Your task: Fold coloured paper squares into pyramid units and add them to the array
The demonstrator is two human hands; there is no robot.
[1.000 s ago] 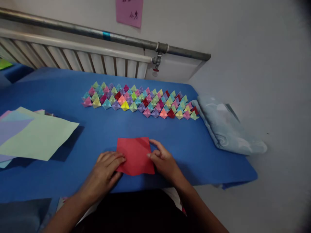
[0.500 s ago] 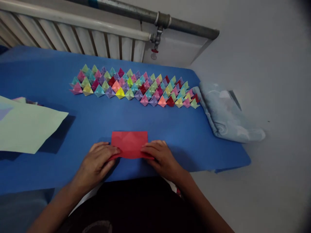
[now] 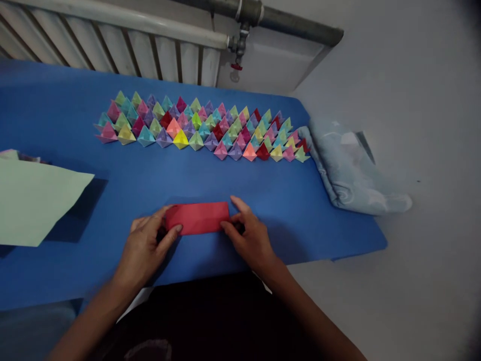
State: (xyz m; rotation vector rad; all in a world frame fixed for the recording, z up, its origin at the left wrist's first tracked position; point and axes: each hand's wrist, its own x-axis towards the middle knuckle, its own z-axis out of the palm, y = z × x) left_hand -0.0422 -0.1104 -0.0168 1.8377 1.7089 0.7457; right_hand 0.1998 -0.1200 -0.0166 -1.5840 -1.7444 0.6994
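Note:
A red paper (image 3: pixel 200 218), folded into a narrow rectangle, is held between my two hands near the front edge of the blue table (image 3: pixel 150 173). My left hand (image 3: pixel 145 245) grips its left end, thumb on the lower corner and fingers at the upper one. At the right end, my right hand (image 3: pixel 250 238) holds the lower corner with its thumb, and the index finger reaches up past the upper corner. Behind the paper stand rows of small folded paper pieces (image 3: pixel 196 141) in many colours.
Pale green sheets (image 3: pixel 35 200) lie at the left, with more coloured paper behind them. A folded grey-blue cloth (image 3: pixel 345 175) rests at the right end by the wall. The radiator (image 3: pixel 131 25) and a valve (image 3: pixel 236 66) are behind the table.
The red paper has gone from a taller shape to a narrower folded strip. My fingers have moved from its lower edge to its ends. The view has shifted slightly.

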